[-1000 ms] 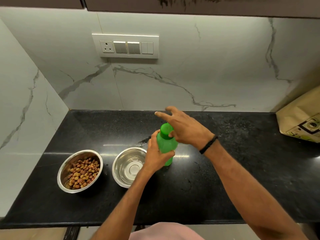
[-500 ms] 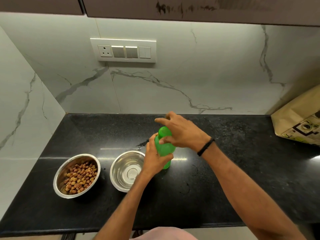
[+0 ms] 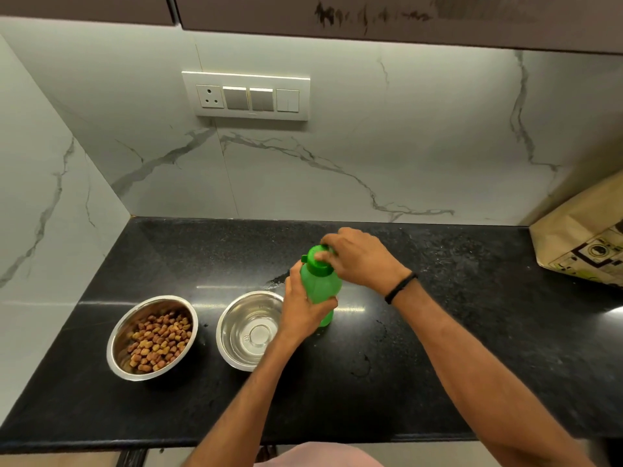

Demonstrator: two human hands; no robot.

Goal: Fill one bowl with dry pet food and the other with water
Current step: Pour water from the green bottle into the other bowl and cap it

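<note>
While left hand point(image 3: 301, 315) grasps green bottle point(image 3: 320, 287), right hand point(image 3: 362, 261) fingers clasp its cap point(image 3: 318, 265); kibble bowl point(image 3: 123, 328) at bottle's 8 o'clock.

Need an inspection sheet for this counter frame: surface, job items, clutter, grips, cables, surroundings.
Surface: black stone countertop, glossy, some wet marks.
Job's things: kibble bowl, steel, holds kibble; other steel bowl has no kibble, water unclear; green bottle upright, cap on.
Clutter: paper bag at the right edge.
Grips: left hand holds the bottle's body; right hand grips the cap.
Cables: nothing seen.
Surroundings: marble-look walls, switch plate with a socket, cabinets above.
</note>
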